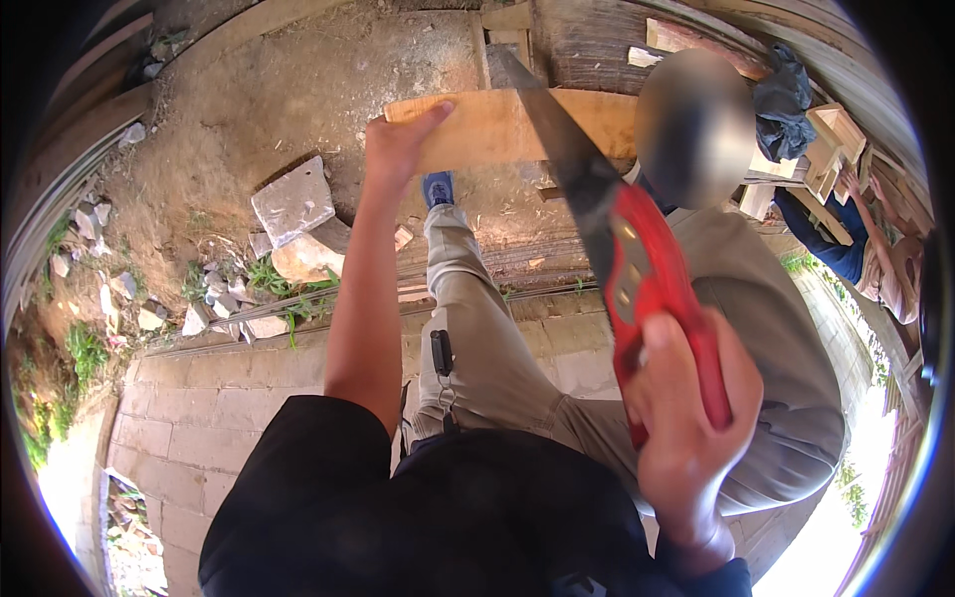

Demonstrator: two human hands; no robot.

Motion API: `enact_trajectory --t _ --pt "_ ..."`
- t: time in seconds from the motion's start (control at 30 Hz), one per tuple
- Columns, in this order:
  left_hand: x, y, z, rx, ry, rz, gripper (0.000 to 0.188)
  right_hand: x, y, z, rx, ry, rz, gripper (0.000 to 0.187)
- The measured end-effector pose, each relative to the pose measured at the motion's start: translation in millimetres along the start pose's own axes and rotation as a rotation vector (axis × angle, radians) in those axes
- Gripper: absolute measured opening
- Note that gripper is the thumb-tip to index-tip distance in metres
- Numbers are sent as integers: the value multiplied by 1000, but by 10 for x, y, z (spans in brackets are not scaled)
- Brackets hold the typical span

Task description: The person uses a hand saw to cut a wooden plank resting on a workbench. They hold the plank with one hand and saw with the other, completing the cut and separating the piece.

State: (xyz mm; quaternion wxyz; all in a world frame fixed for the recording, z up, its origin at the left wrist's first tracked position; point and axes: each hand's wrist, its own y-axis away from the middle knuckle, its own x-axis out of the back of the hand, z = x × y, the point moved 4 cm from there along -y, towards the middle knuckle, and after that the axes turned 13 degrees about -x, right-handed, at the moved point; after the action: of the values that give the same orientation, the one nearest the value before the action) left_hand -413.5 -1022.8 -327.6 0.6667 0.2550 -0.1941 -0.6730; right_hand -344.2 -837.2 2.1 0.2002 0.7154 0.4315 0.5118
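Observation:
My left hand (pixel 403 144) is closed on the left end of a light wooden board (pixel 477 134), its thumb lying on the top face. My right hand (pixel 691 413) is wrapped round the red handle of a handsaw (pixel 652 254), raised close in front of me. The saw's dark blade slants up and to the left, crossing in front of the board. Whether its teeth touch the wood I cannot tell. A blurred patch covers the board's right end.
A concrete block (pixel 295 202) and several broken stones lie on the dirt at left. At far right are a person (pixel 890 259), wood offcuts (pixel 831 149) and a dark plastic bag (pixel 783 99). My left shoe (pixel 438 189) rests below the board; pale paving (pixel 219 398) runs nearer me.

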Motion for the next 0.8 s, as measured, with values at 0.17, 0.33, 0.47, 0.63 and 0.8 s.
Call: enact_trajectory --t 0.17,0.33,0.47,0.63,0.8 --pt "0 24 39 10 -43 30 38 -267 -296 16 78 -15 -9 16" --pt "-18 91 91 -141 -103 29 38 -144 -257 38 -37 -54 -1 15" --pt "16 -51 -46 -52 -74 23 42 -254 -350 34 88 12 7 15" --pt "98 -130 -186 45 -41 48 57 -303 -327 442 99 -59 3 16" --pt "38 -155 -165 60 -36 27 64 -582 -276 1608 40 -283 -133 11"
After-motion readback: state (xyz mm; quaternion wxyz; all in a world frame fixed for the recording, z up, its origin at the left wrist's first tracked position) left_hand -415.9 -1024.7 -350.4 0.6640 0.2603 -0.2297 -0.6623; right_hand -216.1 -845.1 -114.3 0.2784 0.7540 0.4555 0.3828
